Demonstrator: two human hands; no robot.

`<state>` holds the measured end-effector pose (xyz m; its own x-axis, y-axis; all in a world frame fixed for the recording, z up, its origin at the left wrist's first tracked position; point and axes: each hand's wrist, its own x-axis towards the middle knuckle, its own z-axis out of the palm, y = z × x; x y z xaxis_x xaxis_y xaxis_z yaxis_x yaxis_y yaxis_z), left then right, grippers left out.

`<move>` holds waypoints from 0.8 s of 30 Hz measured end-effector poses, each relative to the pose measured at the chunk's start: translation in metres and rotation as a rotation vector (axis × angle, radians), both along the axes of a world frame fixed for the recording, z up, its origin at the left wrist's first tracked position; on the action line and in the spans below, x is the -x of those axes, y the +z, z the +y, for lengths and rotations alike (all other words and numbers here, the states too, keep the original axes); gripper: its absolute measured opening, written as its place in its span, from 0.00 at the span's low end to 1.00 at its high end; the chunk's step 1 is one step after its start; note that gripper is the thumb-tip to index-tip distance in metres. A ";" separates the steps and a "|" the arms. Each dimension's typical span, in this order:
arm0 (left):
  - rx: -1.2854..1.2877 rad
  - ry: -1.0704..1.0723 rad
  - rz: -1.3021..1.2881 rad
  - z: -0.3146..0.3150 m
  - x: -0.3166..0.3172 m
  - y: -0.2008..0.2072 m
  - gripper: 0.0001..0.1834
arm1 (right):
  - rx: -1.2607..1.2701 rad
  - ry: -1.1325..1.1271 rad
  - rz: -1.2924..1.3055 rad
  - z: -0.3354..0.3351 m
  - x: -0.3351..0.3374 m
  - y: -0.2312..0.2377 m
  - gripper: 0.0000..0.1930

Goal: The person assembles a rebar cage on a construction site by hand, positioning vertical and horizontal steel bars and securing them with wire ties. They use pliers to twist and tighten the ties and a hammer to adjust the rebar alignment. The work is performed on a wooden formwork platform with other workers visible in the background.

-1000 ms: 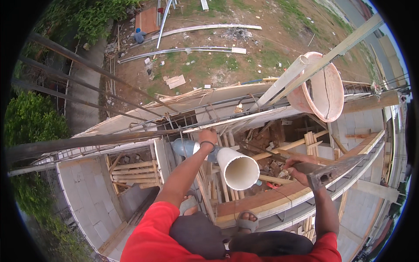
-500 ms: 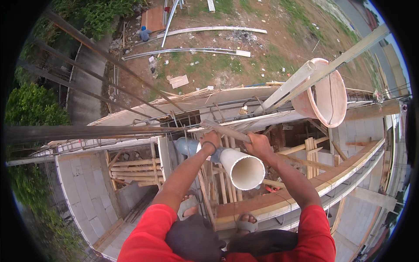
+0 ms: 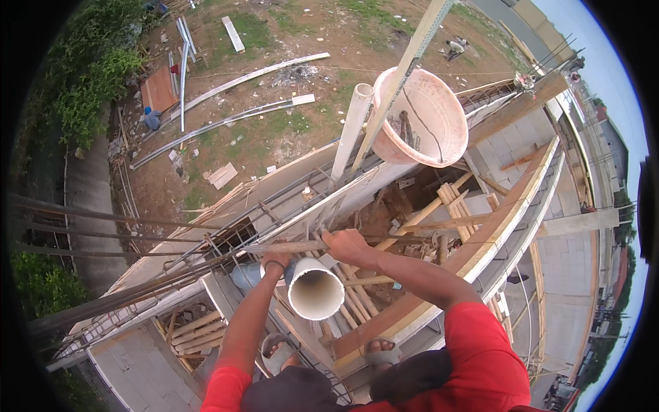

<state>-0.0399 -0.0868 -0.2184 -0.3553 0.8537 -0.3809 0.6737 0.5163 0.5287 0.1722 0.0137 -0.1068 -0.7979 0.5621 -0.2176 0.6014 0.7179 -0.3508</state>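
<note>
Pipe (image 3: 316, 292), white and wide, points its open, rough-edged mouth up, just below both grips and between the forearms. The right grip (image 3: 347, 247) is closed around the near end of a short bar (image 3: 292, 247), apparently wood, which reaches leftward from it across to the left grip (image 3: 276, 253). That left one is partly hidden behind the bar, so I cannot tell whether its fingers are spread or pinching anything. A blue-grey pipe (image 3: 244, 276) lies just below and left of it. Up and right of the right grip hangs a pinkish bucket (image 3: 449, 113); lower right runs a curved board (image 3: 412, 309). Left of the left grip, steel bars (image 3: 130, 292) slant away uncovered.

As I judge it, the work is partway: the white pipe is already in place beside the blue-grey one, though their joint is hidden, while the bare steel and rough rim look unfinished.
</note>
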 end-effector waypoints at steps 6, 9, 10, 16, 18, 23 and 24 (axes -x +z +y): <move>-0.021 -0.091 -0.041 -0.024 0.003 0.028 0.16 | 0.056 -0.552 0.702 -0.019 -0.092 0.105 0.14; -0.339 -0.196 0.035 -0.060 0.025 0.036 0.14 | -0.056 -0.961 0.779 0.005 -0.114 0.166 0.15; -0.407 -0.191 0.014 -0.069 0.028 0.052 0.15 | -0.119 -1.048 0.732 0.024 -0.124 0.186 0.15; -0.323 0.150 -0.242 -0.058 0.015 0.172 0.13 | -0.306 -0.708 -0.164 0.161 -0.178 0.248 0.12; -0.447 0.266 -0.419 -0.045 0.008 0.210 0.13 | -0.304 -0.468 -0.349 0.212 -0.176 0.233 0.11; -0.486 0.096 -0.578 -0.014 -0.031 0.291 0.14 | -0.722 -0.600 0.105 0.234 -0.166 0.215 0.09; -0.426 0.004 -0.530 -0.009 -0.030 0.297 0.17 | -0.762 -0.642 0.232 0.224 -0.173 0.212 0.09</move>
<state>-0.0096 -0.0962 0.0782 -0.2163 0.9669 -0.1355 0.2661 0.1919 0.9447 0.3455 0.2376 0.1053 -0.2739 0.8229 0.4978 0.9265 0.3647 -0.0931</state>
